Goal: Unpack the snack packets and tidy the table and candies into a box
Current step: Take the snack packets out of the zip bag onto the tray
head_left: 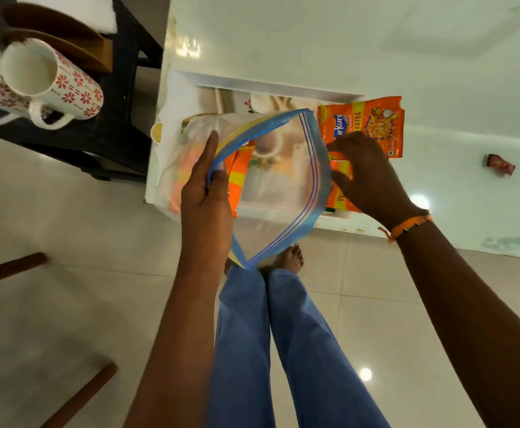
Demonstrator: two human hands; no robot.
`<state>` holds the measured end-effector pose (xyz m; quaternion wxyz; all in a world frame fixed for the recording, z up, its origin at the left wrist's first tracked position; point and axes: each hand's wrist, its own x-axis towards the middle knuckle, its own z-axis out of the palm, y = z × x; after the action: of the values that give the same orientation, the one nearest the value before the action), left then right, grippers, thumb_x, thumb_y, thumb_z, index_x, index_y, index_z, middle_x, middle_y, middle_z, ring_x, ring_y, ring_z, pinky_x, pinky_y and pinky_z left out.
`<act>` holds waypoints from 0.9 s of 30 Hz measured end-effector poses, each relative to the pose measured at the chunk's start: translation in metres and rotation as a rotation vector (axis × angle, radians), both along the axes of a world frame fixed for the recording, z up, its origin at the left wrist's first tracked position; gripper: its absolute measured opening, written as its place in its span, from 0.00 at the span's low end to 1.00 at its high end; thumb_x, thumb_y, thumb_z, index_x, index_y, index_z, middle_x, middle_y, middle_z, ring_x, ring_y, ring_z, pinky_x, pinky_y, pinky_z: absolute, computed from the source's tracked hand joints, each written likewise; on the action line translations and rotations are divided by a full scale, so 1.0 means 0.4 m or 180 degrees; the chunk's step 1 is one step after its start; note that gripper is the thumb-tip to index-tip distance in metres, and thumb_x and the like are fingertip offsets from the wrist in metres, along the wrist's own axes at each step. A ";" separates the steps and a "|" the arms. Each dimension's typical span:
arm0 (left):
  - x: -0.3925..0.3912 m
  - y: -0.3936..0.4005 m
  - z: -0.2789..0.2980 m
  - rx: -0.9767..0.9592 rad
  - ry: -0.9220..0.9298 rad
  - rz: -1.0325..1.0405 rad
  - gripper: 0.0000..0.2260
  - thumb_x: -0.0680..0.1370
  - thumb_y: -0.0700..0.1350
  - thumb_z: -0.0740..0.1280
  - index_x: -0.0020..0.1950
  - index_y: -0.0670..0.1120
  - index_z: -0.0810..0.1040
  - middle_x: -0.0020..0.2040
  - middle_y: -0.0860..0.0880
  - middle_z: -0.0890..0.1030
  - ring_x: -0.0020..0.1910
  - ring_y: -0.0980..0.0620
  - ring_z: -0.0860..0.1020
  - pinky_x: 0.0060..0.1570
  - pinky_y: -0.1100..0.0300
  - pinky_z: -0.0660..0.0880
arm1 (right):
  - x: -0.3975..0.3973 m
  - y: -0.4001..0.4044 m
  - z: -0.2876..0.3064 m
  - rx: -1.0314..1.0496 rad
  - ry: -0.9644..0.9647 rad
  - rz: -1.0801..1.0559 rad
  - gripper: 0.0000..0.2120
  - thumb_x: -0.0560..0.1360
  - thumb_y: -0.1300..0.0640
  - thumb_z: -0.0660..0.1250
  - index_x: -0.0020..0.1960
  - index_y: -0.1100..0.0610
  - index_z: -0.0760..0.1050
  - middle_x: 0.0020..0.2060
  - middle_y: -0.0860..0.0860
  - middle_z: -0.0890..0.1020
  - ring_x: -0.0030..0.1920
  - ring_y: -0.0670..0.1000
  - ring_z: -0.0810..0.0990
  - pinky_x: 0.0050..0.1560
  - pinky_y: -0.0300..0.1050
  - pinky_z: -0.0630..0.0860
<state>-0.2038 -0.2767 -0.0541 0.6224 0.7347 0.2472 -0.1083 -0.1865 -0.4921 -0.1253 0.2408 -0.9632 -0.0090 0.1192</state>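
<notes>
Snack packets in orange and yellow lie on a glossy white table (pixel 376 41), which stands on a floor (pixel 67 227) of pale, shiny tiles that mirror ceiling lights. A dark side stand (pixel 119 97) to the left carries two white mugs (pixel 51 78) with red flower prints and a curved wooden piece. Two brown wooden legs jut in from the lower left. At the table's near corner sits a shallow white box (pixel 190 88) whose inside shows a printed picture.

A clear zip bag (pixel 280 186) with a blue seal strip is held wide open over that box; one orange packet (pixel 237 171) shows inside it, by the left wall. The left hand (pixel 204 193) grips the left rim, thumb inside and fingers pressed along the outside. The right hand (pixel 367 171) has its fingers clenched on the right rim, resting over a second orange packet (pixel 342 186) on the table. A third packet (pixel 367 125), printed with fried sticks and the word EXTRA, lies flat just beyond. A small red-wrapped candy (pixel 499 164) lies well apart to the right. The right wrist wears an orange thread band (pixel 410 225)
</notes>
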 end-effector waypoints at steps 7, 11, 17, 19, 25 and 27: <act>0.018 0.082 0.044 -0.0008 -0.0059 0.0694 0.10 0.80 0.50 0.55 0.48 0.56 0.77 0.44 0.53 0.81 0.49 0.51 0.79 0.55 0.50 0.76 | 0.002 0.243 0.236 0.2807 0.0718 -0.0943 0.08 0.77 0.66 0.59 0.46 0.59 0.76 0.34 0.51 0.79 0.31 0.44 0.79 0.36 0.33 0.77; 0.018 0.110 0.061 -0.0193 -0.0126 0.0887 0.10 0.80 0.50 0.56 0.48 0.54 0.76 0.46 0.52 0.82 0.51 0.50 0.81 0.56 0.50 0.77 | 0.029 0.405 0.145 0.2772 0.2318 -0.1111 0.12 0.77 0.64 0.60 0.60 0.59 0.72 0.50 0.56 0.75 0.40 0.49 0.74 0.43 0.36 0.74; -0.011 0.149 0.083 -0.0433 -0.0403 0.1115 0.10 0.81 0.46 0.56 0.51 0.53 0.77 0.44 0.56 0.82 0.50 0.58 0.81 0.52 0.63 0.76 | 0.064 0.540 0.027 0.2342 0.2319 -0.1355 0.23 0.75 0.66 0.58 0.70 0.57 0.65 0.69 0.60 0.68 0.52 0.56 0.78 0.35 0.28 0.72; -0.035 0.163 0.091 -0.0365 -0.0474 0.1119 0.10 0.81 0.47 0.55 0.51 0.54 0.77 0.41 0.60 0.84 0.49 0.62 0.81 0.49 0.67 0.76 | 0.072 0.559 0.028 0.2474 0.2177 -0.1384 0.23 0.75 0.68 0.59 0.69 0.59 0.66 0.67 0.60 0.71 0.55 0.58 0.77 0.48 0.38 0.77; -0.072 0.216 0.117 -0.0338 -0.0875 0.1068 0.17 0.81 0.46 0.53 0.70 0.46 0.66 0.54 0.60 0.80 0.56 0.62 0.78 0.52 0.67 0.76 | 0.078 0.614 0.081 0.2246 0.1559 -0.0719 0.18 0.72 0.66 0.63 0.61 0.61 0.76 0.63 0.58 0.77 0.62 0.57 0.76 0.66 0.53 0.71; -0.065 0.220 0.115 -0.0220 -0.0855 0.0944 0.20 0.81 0.45 0.52 0.74 0.50 0.57 0.63 0.56 0.74 0.61 0.58 0.76 0.60 0.57 0.75 | 0.067 0.614 0.104 0.2199 0.1255 -0.0617 0.14 0.71 0.65 0.65 0.56 0.59 0.80 0.56 0.57 0.82 0.55 0.51 0.79 0.62 0.47 0.74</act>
<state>-0.2300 -0.1887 -0.0080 0.6838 0.6763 0.2636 0.0752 -0.1596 -0.2464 -0.0838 0.5574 -0.7807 0.0886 0.2683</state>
